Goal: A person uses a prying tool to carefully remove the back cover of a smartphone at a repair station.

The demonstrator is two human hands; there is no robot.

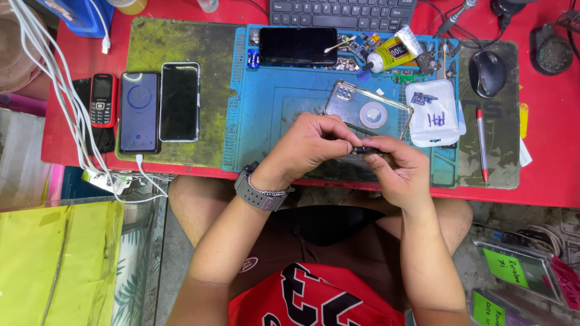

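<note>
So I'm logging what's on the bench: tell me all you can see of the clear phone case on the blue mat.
The clear phone case looks like transparent soft plastic with rounded corners. It lies flat and tilted on the blue mat, with a camera cutout at its upper left and a round pale disc at its middle. Its lower edge is hidden behind the left hand and right hand, so contact cannot be told. Its right end is by a white packet.

A small part [364, 150] is held between the left hand [314, 143] and the right hand [400, 169], above the near edge of the work mat [266, 102]. Just behind the hands a phone case [368, 110] is laid on the mat. Two phones [160, 110] are placed left of the mat, a mouse [487, 73] to its right.
</note>
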